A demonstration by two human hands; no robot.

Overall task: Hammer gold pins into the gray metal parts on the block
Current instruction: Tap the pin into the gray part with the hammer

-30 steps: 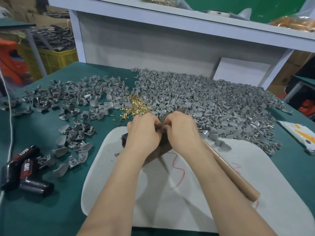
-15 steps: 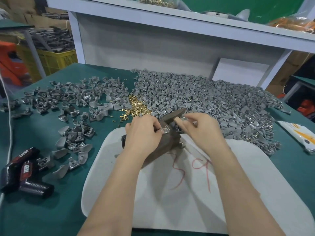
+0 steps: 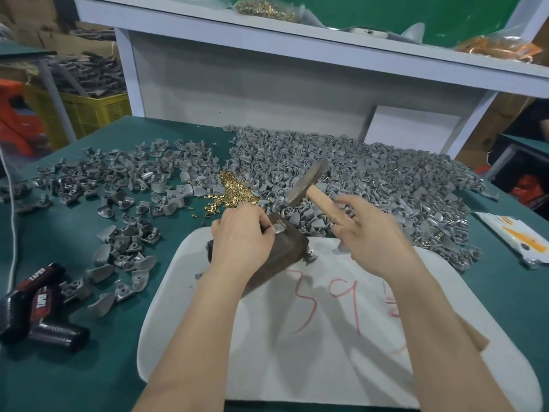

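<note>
Watching from beside the desk (image 3: pixel 77 367), I see the left hand (image 3: pixel 242 236) curled over the dark block (image 3: pixel 286 254), gripping it. Its fingertips rest against the gray metal part (image 3: pixel 279 226) seated on the block's top corner. The right hand (image 3: pixel 371 236) holds the hammer (image 3: pixel 307 182) by its wooden handle, with a finger or two sticking out loosely. The head is raised and tilted above the part. Whether a gold pin already stands in the part is too small to tell; the loose gold pins (image 3: pixel 234 193) lie just behind the left hand.

To strike well, I would say the head should come straight down onto the pin, short and square. The left fingertips should sit back from the landing spot, and the block should stay pressed flat on the white pad (image 3: pixel 326 337).

Half a second ago the right hand was down at the part with the hammer head low behind the block. Now it has drawn off to the right and the hammer has swung up.
</note>
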